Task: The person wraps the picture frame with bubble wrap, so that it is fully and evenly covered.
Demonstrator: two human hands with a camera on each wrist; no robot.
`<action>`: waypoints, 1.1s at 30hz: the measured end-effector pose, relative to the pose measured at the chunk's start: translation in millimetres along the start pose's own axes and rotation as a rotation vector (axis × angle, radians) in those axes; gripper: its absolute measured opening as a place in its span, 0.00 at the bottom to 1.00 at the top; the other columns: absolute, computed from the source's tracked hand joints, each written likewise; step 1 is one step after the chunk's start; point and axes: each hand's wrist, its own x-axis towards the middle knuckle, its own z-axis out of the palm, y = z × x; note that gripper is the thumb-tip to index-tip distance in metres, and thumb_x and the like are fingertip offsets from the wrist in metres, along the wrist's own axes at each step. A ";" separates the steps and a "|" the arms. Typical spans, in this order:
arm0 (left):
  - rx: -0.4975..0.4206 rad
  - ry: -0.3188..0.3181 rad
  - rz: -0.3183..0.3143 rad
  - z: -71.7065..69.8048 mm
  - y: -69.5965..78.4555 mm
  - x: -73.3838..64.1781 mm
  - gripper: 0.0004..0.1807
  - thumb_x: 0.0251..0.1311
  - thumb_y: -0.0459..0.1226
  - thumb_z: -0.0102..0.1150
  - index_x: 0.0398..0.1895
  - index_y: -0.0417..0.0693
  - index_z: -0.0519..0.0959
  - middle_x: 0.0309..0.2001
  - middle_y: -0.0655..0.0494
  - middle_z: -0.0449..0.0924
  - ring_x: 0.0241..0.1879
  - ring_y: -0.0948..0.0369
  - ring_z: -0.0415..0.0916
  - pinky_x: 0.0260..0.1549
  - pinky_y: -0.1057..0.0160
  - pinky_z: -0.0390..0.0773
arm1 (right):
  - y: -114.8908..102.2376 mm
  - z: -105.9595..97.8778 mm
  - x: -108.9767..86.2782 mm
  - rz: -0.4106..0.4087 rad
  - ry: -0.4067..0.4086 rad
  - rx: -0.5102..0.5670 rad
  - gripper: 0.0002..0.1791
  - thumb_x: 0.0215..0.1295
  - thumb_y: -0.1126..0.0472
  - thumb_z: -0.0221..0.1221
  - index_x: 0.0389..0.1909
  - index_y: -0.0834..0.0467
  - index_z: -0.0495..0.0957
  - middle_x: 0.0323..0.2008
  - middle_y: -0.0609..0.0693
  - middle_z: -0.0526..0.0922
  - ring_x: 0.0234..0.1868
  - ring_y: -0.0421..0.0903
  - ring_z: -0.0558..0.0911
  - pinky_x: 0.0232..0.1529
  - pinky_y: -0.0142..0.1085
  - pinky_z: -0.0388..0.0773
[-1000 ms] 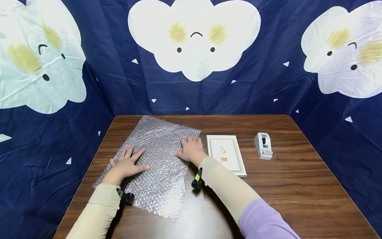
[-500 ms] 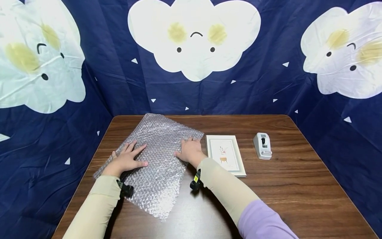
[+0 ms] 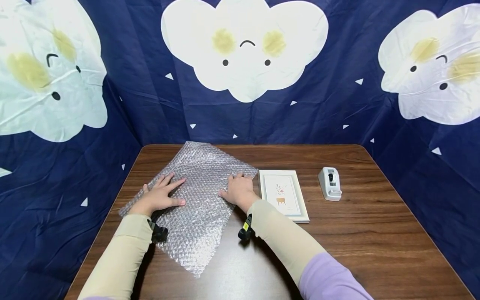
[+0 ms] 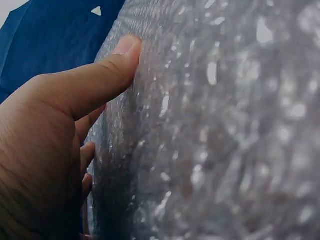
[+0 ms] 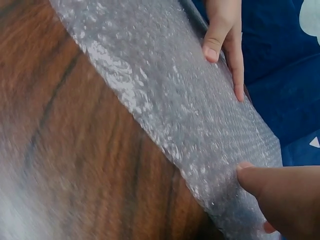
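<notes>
A sheet of bubble wrap lies on the table, turned so that one corner points toward the front. My left hand rests on its left part with the fingers spread. On the right part, near the edge, my right hand presses down with its fingers extended. In the left wrist view the thumb touches the bubbly surface, and the other fingers are partly hidden behind it. The right wrist view has the right thumb on the bubble wrap, with the left hand farther along it.
Right of the bubble wrap lies a white frame or book with a plant picture on its face. A white tape dispenser stands farther right on the wooden table. A dark blue cloth with cloud prints surrounds the table.
The bubble wrap has turned clockwise under both hands; its front corner has swung left and its right corner has shifted right. The left hand has moved slightly away from me. The right hand stays nearly still.
</notes>
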 end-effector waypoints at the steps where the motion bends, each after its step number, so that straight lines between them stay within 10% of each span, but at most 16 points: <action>1: -0.003 0.008 0.003 0.6 -0.6 0.2 0.50 0.41 0.71 0.52 0.70 0.65 0.55 0.72 0.46 0.38 0.68 0.40 0.33 0.48 0.24 0.31 | 0.1 1.0 -0.4 0.010 0.005 0.018 0.50 0.53 0.22 0.37 0.67 0.54 0.58 0.64 0.64 0.60 0.57 0.58 0.70 0.57 0.50 0.63; 11: 0.017 0.230 0.124 5.9 19.7 -10.5 0.41 0.50 0.64 0.54 0.67 0.62 0.61 0.70 0.45 0.46 0.66 0.38 0.42 0.52 0.28 0.29 | 15.9 9.4 -14.4 0.004 0.236 0.289 0.45 0.53 0.29 0.50 0.61 0.60 0.64 0.55 0.60 0.64 0.53 0.54 0.69 0.39 0.44 0.76; 20: 0.013 0.319 0.174 1.4 119.2 -9.9 0.46 0.48 0.67 0.51 0.69 0.57 0.57 0.69 0.45 0.50 0.66 0.43 0.48 0.58 0.33 0.38 | 84.9 1.7 -46.6 -0.066 0.494 0.542 0.42 0.55 0.34 0.54 0.63 0.59 0.63 0.58 0.59 0.66 0.54 0.54 0.71 0.49 0.47 0.72; 33: -0.040 0.241 0.203 71.4 241.5 21.4 0.65 0.32 0.78 0.47 0.71 0.46 0.51 0.69 0.44 0.50 0.67 0.45 0.47 0.61 0.40 0.47 | 199.8 73.5 -94.7 -0.023 0.503 0.783 0.44 0.55 0.36 0.56 0.66 0.58 0.58 0.63 0.57 0.61 0.61 0.54 0.64 0.57 0.51 0.62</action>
